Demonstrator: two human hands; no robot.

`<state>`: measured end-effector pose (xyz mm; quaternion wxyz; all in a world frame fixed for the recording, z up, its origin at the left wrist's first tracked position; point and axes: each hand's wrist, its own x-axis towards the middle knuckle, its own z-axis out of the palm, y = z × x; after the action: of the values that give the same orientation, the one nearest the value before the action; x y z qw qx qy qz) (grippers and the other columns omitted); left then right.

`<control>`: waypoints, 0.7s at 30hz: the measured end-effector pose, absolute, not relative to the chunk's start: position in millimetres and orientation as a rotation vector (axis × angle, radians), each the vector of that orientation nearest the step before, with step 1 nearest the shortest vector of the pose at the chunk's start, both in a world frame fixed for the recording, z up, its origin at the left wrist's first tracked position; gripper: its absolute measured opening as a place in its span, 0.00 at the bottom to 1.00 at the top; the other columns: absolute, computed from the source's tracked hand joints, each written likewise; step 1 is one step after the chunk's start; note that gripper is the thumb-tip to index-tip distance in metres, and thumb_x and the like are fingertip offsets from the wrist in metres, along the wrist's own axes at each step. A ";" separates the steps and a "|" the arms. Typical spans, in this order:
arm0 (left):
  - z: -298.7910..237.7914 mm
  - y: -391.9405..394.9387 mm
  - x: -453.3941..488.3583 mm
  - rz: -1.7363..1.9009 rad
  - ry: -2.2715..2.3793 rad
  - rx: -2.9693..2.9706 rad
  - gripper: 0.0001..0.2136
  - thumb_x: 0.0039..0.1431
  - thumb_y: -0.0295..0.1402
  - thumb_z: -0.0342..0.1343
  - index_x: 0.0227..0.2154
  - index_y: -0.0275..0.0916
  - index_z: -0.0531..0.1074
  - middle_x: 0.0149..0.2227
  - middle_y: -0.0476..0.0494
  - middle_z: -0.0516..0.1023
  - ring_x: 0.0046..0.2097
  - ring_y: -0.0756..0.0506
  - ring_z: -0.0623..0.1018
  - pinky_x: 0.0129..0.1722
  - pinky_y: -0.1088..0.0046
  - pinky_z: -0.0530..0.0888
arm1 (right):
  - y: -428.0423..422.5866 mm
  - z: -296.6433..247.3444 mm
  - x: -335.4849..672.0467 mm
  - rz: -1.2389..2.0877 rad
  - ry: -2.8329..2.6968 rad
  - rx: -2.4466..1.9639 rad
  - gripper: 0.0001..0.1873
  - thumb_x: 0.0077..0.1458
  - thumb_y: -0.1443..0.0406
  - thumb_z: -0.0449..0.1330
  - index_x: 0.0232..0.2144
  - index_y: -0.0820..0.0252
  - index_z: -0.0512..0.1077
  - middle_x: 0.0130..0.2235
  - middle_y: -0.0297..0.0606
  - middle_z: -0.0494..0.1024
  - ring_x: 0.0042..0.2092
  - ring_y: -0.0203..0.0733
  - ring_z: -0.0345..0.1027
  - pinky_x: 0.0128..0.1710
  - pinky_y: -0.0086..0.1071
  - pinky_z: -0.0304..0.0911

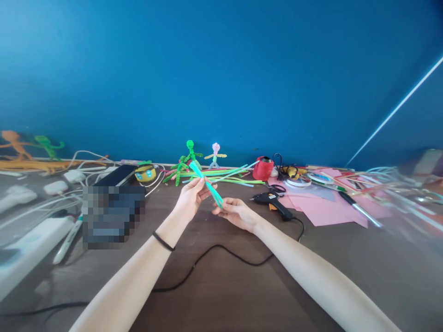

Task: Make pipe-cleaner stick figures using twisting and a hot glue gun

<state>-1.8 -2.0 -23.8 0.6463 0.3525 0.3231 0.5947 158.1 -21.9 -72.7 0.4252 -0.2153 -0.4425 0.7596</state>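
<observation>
A folded bundle of turquoise pipe cleaners (213, 192) is held between my two hands above the desk. My left hand (194, 194) is closed around its middle, and one end sticks out past the fingers towards the wall. Fingers of my right hand (237, 213) pinch the looped near end. Behind the hands lies a pile of green and pale pipe cleaners (238, 173). Small pipe-cleaner figures stand there too, a green figure (190, 150) and a pink-headed figure (215, 154).
A black glue gun (272, 203) lies right of my hands, its cable curving across the desk. Pink paper sheets (321, 210), a marker (360, 210) and tape rolls (297, 182) are farther right. On the left are a power strip (38, 244), white cables and a blurred-out dark device (114, 214).
</observation>
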 end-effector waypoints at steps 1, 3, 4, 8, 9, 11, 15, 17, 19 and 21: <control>-23.7 -2.1 -1.9 1.347 0.733 0.810 0.02 0.49 0.27 0.57 0.25 0.33 0.72 0.24 0.48 0.75 0.30 0.48 0.78 0.34 0.74 0.74 | -22.3 -72.6 158.3 1.909 -1.117 -0.540 0.13 0.43 0.63 0.65 0.32 0.65 0.75 0.30 0.41 0.79 0.36 0.37 0.72 0.43 0.32 0.60; -22.8 -2.7 -1.7 1.337 0.731 0.818 0.02 0.49 0.27 0.57 0.25 0.33 0.72 0.24 0.48 0.75 0.30 0.48 0.78 0.33 0.74 0.74 | -22.7 -72.7 158.8 1.928 -1.146 -0.523 0.13 0.44 0.63 0.65 0.33 0.66 0.75 0.31 0.42 0.79 0.37 0.39 0.72 0.42 0.32 0.61; -22.1 -3.2 -1.5 1.334 0.731 0.819 0.02 0.49 0.27 0.57 0.25 0.33 0.72 0.24 0.48 0.75 0.30 0.48 0.78 0.33 0.74 0.74 | -22.8 -72.9 159.1 1.938 -1.161 -0.512 0.13 0.44 0.63 0.65 0.32 0.66 0.75 0.31 0.43 0.79 0.37 0.39 0.73 0.43 0.33 0.61; -18.2 -5.8 -0.7 1.330 0.746 0.829 0.02 0.49 0.27 0.56 0.25 0.34 0.72 0.24 0.48 0.75 0.30 0.48 0.78 0.34 0.74 0.74 | -23.0 -73.0 159.8 1.935 -1.200 -0.523 0.11 0.44 0.62 0.65 0.30 0.65 0.75 0.32 0.43 0.79 0.38 0.42 0.73 0.42 0.34 0.61; -17.4 -6.3 -0.6 1.326 0.748 0.839 0.02 0.50 0.27 0.56 0.24 0.34 0.72 0.24 0.48 0.75 0.30 0.48 0.78 0.35 0.74 0.74 | -23.0 -72.9 159.8 1.930 -1.210 -0.534 0.11 0.43 0.62 0.65 0.29 0.65 0.75 0.32 0.43 0.79 0.38 0.42 0.73 0.42 0.34 0.61; -16.3 -6.9 -0.7 1.315 0.744 0.861 0.03 0.50 0.27 0.56 0.24 0.34 0.72 0.24 0.48 0.75 0.30 0.48 0.78 0.35 0.74 0.73 | -23.2 -72.5 159.5 1.918 -1.225 -0.547 0.11 0.43 0.62 0.65 0.28 0.65 0.75 0.32 0.43 0.79 0.37 0.42 0.73 0.41 0.34 0.61; -15.4 -7.2 -0.9 1.299 0.717 0.886 0.03 0.49 0.28 0.57 0.24 0.33 0.72 0.24 0.48 0.75 0.30 0.48 0.78 0.34 0.75 0.73 | -23.9 -71.9 158.9 1.901 -1.244 -0.551 0.11 0.43 0.62 0.65 0.28 0.65 0.75 0.30 0.42 0.79 0.35 0.41 0.73 0.41 0.34 0.61; -15.1 -7.8 -0.4 1.285 0.707 0.891 0.03 0.49 0.28 0.57 0.24 0.33 0.71 0.24 0.48 0.75 0.30 0.48 0.78 0.33 0.75 0.73 | -24.6 -71.4 158.9 1.902 -1.265 -0.541 0.11 0.44 0.62 0.65 0.28 0.66 0.75 0.30 0.42 0.79 0.35 0.40 0.73 0.41 0.34 0.61; -14.9 -8.5 0.4 1.281 0.708 0.896 0.03 0.49 0.28 0.57 0.24 0.34 0.71 0.23 0.48 0.75 0.30 0.48 0.78 0.33 0.76 0.73 | -25.3 -70.7 159.1 1.906 -1.297 -0.536 0.12 0.45 0.61 0.64 0.30 0.65 0.76 0.32 0.42 0.79 0.37 0.40 0.72 0.41 0.33 0.61; -15.0 -9.2 1.1 1.285 0.712 0.903 0.03 0.49 0.29 0.57 0.24 0.34 0.71 0.23 0.48 0.75 0.30 0.48 0.78 0.33 0.75 0.73 | -25.9 -69.9 159.5 1.913 -1.333 -0.539 0.15 0.46 0.60 0.63 0.34 0.65 0.75 0.34 0.44 0.79 0.39 0.40 0.72 0.42 0.33 0.60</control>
<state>1.1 -9.2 -15.0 0.6509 0.3975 0.3135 0.5656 159.5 -25.9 -69.9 0.3654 -0.2098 -0.5185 0.7441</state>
